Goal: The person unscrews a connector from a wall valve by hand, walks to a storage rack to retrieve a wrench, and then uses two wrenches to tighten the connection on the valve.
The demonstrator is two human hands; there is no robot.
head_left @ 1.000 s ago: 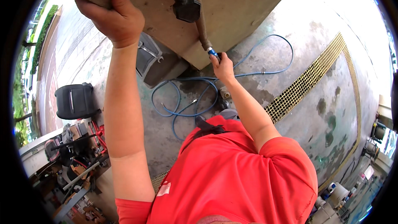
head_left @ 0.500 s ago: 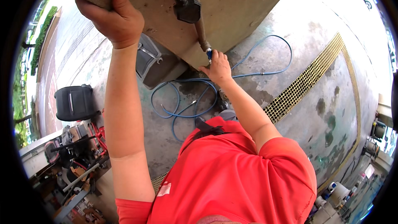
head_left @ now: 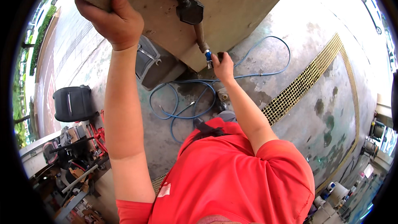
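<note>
My left hand [head_left: 120, 20], at upper left, grips the rough edge of a large tan concrete-like pillar [head_left: 232, 4], thumb on the near face. Down that face runs a brown pipe [head_left: 199, 35] with a black angular fitting [head_left: 190, 11] beside it. A small blue valve [head_left: 208, 55] with a metal outlet sits at the pipe's lower end. My right hand [head_left: 224, 67] is just right of the valve, thumb against or very near it. Its fingers are curled with a dark gap inside; I cannot make out what they hold, if anything.
A blue hose [head_left: 248, 75] lies looped on the stained concrete floor. Beside the pillar is a grey bin [head_left: 155, 72] with a wrench [head_left: 150, 54] on it. A yellowish drain grating [head_left: 304, 81] crosses the right side. At left stand a black seat-like item [head_left: 74, 103] and cluttered tools [head_left: 78, 157].
My right hand has turned and drawn slightly right, uncovering the blue valve; its fingers have curled back. My left hand stays on the pillar edge.
</note>
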